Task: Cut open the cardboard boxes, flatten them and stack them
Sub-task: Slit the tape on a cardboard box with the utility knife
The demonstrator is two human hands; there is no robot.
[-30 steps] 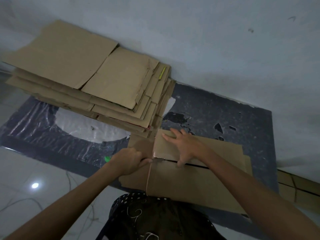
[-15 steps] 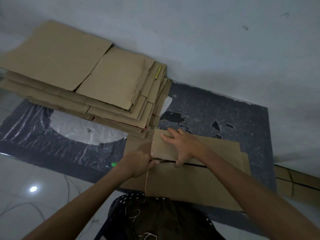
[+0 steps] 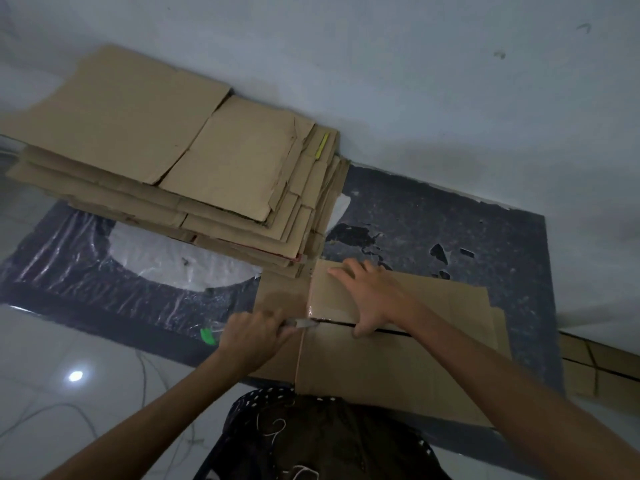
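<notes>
Bottom centre: a dark dotted garment (image 3: 311,438), with the cardboard box (image 3: 398,368) lying just beyond it on a dark mat (image 3: 467,230), right of centre. The left hand (image 3: 252,337) is clenched round a knife (image 3: 299,323), blade tip at the left end of the seam between the flaps, apparently to slit the tape there. The right hand (image 3: 374,299) lies flat, fingers spread, on the far flap, thumb at the seam, judged to pin the box against the blade. Upper left, against the wall (image 3: 450,81), the stack (image 3: 194,161) of flattened boxes sits near enough to receive this one.
</notes>
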